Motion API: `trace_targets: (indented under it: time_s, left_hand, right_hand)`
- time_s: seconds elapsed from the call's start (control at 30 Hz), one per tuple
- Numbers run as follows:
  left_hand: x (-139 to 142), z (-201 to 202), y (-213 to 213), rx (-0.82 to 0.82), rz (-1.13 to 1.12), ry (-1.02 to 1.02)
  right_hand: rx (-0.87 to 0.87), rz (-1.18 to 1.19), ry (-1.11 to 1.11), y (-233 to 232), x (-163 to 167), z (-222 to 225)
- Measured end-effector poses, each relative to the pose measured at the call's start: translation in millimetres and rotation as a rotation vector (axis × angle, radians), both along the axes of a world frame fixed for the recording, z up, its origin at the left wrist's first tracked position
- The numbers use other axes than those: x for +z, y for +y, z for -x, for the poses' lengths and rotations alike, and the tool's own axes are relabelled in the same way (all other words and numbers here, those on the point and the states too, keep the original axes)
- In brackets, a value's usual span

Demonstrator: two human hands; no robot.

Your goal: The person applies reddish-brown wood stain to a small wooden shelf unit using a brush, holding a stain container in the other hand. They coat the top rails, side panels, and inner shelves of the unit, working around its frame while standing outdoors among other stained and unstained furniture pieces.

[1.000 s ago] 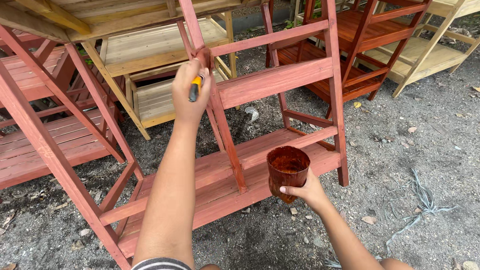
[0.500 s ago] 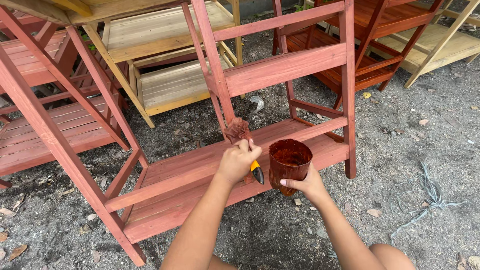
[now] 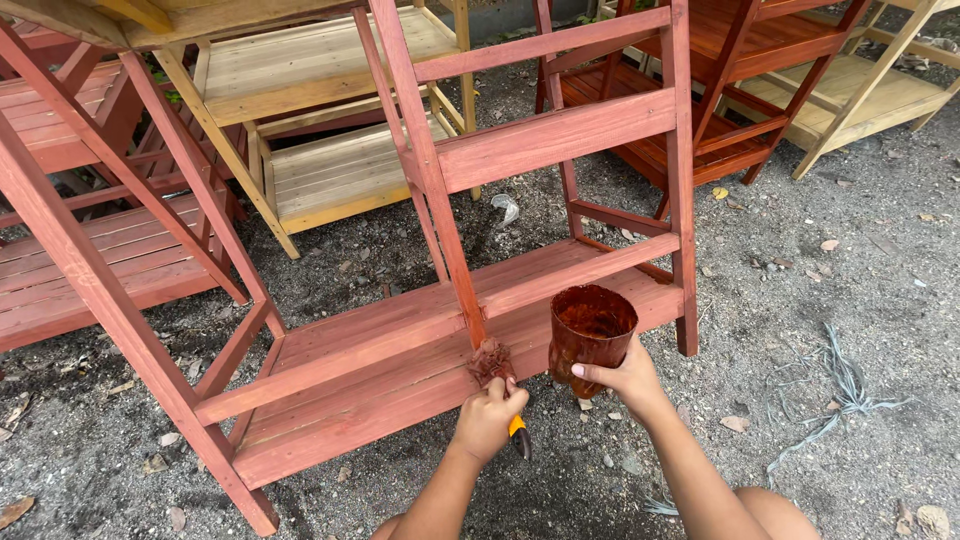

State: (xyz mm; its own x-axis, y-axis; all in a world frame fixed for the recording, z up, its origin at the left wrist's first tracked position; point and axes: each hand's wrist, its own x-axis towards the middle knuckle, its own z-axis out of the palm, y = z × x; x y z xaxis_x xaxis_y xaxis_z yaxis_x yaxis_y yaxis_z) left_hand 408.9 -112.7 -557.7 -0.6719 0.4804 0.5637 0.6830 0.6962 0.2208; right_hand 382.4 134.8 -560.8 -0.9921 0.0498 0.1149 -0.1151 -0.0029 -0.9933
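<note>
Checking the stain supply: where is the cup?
In the head view, lower centre-right: the right hand holds the stained cup beside the red shelf's bottom board.

Left hand (image 3: 487, 418) grips paintbrush (image 3: 497, 375), bristles pressed against foot of slanted post (image 3: 430, 170) on red-stained wooden rack (image 3: 400, 350); yellow-black handle pokes out below fist. Right hand (image 3: 622, 378) holds stain-coated cup (image 3: 590, 335) just beside brush, at front edge of lowest shelf. Unstained pale wood rack (image 3: 320, 110) stands behind; more red racks at left and upper right. Grey gravel ground (image 3: 850, 280), tuft of dry fibres (image 3: 840, 385) at right
</note>
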Motion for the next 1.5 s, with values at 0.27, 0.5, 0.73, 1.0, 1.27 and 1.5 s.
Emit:
trace_targets:
  time_s: [0.27, 0.5, 0.73, 1.0, 1.27, 1.5]
  left_hand:
    - [40, 28, -19, 0.172, -0.681, -0.433]
    - [107, 79, -39, 0.187, -0.719, -0.348]
    - [184, 134, -56, 0.191, -0.598, -0.293]
    - [260, 183, -76, 0.211, -0.5, -0.291]
    - [345, 225, -90, 0.336, -0.384, -0.373]
    - [397, 225, -82, 0.578, -0.614, -0.123]
  right_hand:
    - [-0.023, -0.034, -0.042, 5, 6, 3]
    - [0.086, -0.054, -0.045, -6, 37, 22]
    - [0.131, -0.077, -0.048, -16, 107, 46]
    - [0.153, -0.016, -0.184, -10, 169, 55]
    - [0.201, -0.032, -0.313, 6, 204, 73]
    - [0.322, -0.122, -0.329, 52, 232, 129]
